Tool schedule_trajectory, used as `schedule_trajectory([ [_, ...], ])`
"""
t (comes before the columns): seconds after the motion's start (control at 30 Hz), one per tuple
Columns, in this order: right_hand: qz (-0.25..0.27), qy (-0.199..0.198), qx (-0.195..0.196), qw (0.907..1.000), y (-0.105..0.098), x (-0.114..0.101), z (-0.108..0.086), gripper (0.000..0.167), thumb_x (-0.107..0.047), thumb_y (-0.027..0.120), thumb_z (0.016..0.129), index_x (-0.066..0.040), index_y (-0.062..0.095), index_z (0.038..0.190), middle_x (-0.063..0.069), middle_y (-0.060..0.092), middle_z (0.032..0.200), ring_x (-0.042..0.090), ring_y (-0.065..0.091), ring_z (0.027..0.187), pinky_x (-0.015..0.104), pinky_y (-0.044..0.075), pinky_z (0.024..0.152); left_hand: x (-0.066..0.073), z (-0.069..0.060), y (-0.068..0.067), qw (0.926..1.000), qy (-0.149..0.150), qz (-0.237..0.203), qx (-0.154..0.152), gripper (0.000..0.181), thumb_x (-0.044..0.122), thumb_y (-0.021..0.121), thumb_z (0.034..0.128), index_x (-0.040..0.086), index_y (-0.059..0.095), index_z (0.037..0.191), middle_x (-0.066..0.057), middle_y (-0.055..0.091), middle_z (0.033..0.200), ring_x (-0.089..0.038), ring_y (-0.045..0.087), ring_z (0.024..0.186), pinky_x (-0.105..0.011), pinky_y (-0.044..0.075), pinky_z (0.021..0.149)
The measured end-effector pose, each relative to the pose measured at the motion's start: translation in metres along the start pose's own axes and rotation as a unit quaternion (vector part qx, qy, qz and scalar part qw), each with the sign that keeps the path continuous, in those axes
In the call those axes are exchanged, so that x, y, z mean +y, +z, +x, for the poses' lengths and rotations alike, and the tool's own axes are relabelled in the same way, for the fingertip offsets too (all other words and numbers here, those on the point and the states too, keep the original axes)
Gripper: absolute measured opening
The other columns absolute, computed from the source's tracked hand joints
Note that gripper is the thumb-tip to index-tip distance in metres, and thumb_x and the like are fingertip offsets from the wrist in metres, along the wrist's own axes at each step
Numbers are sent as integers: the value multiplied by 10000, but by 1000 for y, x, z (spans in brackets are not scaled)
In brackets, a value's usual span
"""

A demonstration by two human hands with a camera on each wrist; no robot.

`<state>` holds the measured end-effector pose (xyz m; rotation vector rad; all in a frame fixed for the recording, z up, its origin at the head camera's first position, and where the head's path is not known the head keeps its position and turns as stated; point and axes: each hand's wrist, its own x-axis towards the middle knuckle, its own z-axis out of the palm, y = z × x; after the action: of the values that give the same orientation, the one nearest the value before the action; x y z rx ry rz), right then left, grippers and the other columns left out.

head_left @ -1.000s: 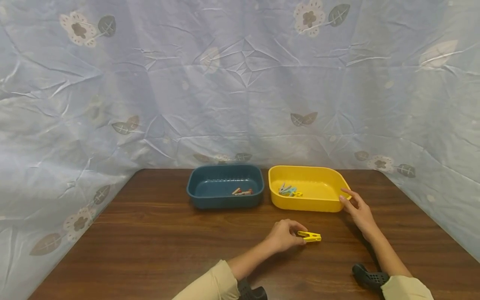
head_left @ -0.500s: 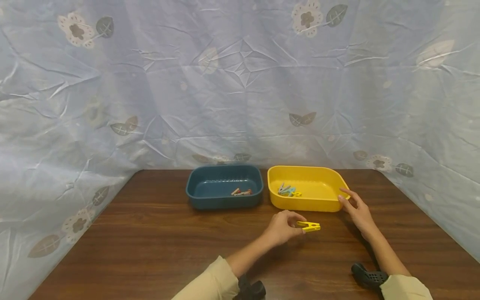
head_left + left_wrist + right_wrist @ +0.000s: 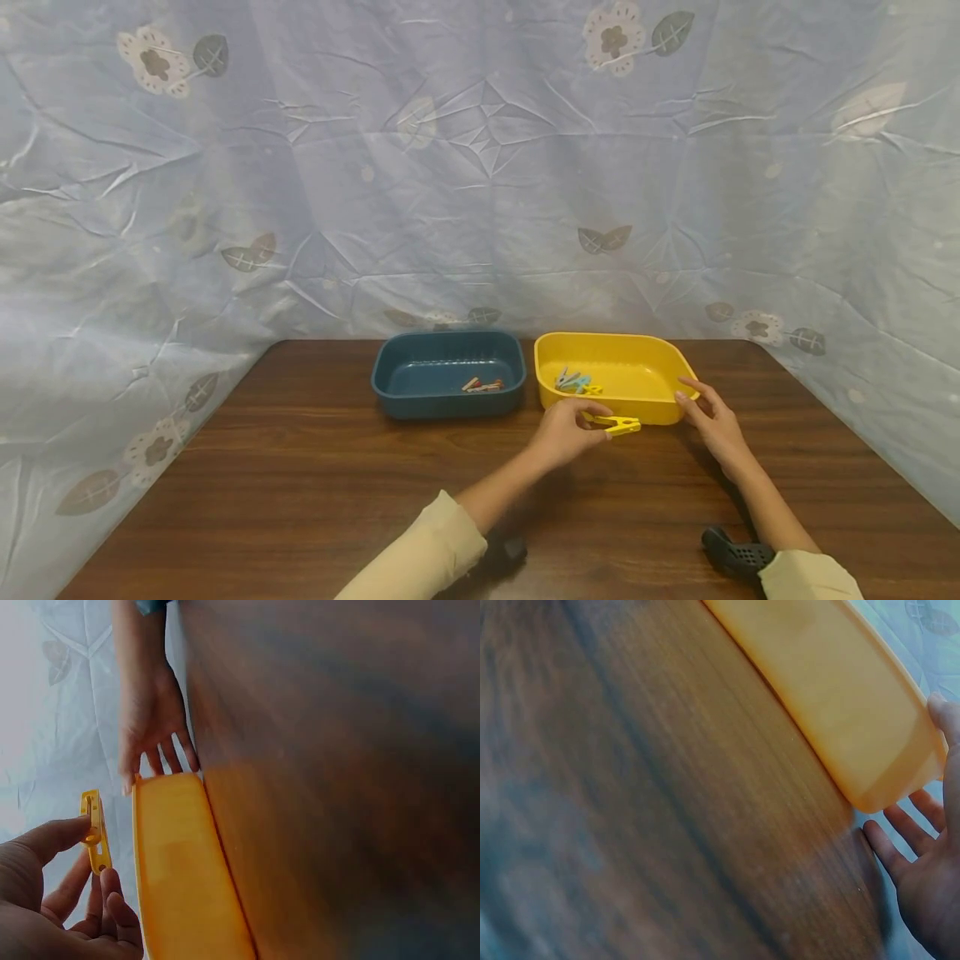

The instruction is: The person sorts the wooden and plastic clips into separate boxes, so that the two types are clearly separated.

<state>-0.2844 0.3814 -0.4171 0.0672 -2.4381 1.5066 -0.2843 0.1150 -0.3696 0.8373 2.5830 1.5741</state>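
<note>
My left hand (image 3: 566, 433) pinches a yellow clothespin (image 3: 624, 426) between thumb and fingertips, just in front of the yellow bin's near wall. In the left wrist view the clothespin (image 3: 96, 832) stands upright beside the rim. My right hand (image 3: 718, 429) holds the right front corner of the yellow bin (image 3: 600, 408); its thumb is at the rim, with other fingers loosely spread by the end wall in the right wrist view. Several grey, light blue and yellow clothespins (image 3: 574, 382) lie at the left inside that bin.
To the left stands a dark blue bin (image 3: 450, 407) with a few reddish and pale clothespins (image 3: 483, 386) in it. Both bins sit toward the back of the brown wooden table (image 3: 300, 492). A floral curtain (image 3: 480, 192) hangs behind and at the sides.
My left hand has moved forward with the yellow clothespin, from over the table to the yellow bin's near wall. The right hand has stayed at the bin's corner.
</note>
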Motion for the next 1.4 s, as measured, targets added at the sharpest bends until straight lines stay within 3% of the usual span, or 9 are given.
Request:
schedule_trajectory([
  [0.2,-66,31,34,10000,-1,0,0,536,-337,471,963,-44,344,1393,190,499,1139,-34,536,880,170,464,740,4,10,-8,9998,-44,193,92,245,125,762,754,127,716,995,57,640,925,-42,517,685,-180,420,522],
  [0.23,-102,50,33,9999,-2,0,0,538,-341,469,963,-50,342,1396,195,500,1147,-33,539,879,170,462,735,5,12,-10,9997,-24,232,113,245,128,762,755,129,716,996,51,651,931,-48,549,774,-176,426,556],
  [0.33,-156,97,9,9998,-4,1,1,544,-350,461,965,-58,331,1406,221,489,1188,-34,543,883,172,457,731,7,18,-15,9997,-43,227,117,255,140,759,762,134,712,1013,21,651,914,-100,568,804,-198,436,554],
  [0.57,-241,140,10,9996,-5,1,1,545,-355,455,966,-64,326,1409,237,495,1188,-35,545,873,196,465,711,10,31,-25,9995,-195,219,64,271,165,743,783,143,699,1049,34,590,802,-75,501,618,-212,411,474],
  [0.73,-208,73,43,9997,-5,1,2,536,-343,463,965,-50,340,1397,199,528,1101,-22,551,865,180,465,718,10,42,-30,9994,-287,205,10,276,172,729,798,137,692,1069,44,578,750,-89,505,601,-220,407,471],
  [0.9,-168,24,43,9998,-5,1,1,533,-332,468,965,-44,343,1395,188,527,1090,-20,545,872,169,462,732,2,55,-32,9993,-285,248,-48,282,174,701,825,123,679,1100,1,628,901,-93,526,661,-230,422,493],
  [1.03,-85,-29,41,10000,-4,0,1,532,-322,472,965,-26,345,1388,184,515,1093,-32,536,874,165,462,750,-10,65,-33,9987,-325,380,-24,288,177,695,833,121,674,1114,-6,621,1050,-142,557,833,-226,448,571],
  [1.17,-4,-81,33,10000,-2,0,0,525,-314,470,967,-15,349,1381,185,512,1090,-47,531,873,159,460,761,-21,71,-32,9984,-298,464,-93,295,173,685,842,99,666,1126,-15,620,1093,-201,549,981,-229,466,657],
  [1.4,22,-131,40,9999,1,-2,0,522,-311,471,967,-5,354,1373,180,521,1038,-13,541,866,166,465,759,-34,73,-26,9956,-193,916,-75,258,149,670,853,90,671,1104,-27,638,1083,-218,562,993,-243,470,714],
])
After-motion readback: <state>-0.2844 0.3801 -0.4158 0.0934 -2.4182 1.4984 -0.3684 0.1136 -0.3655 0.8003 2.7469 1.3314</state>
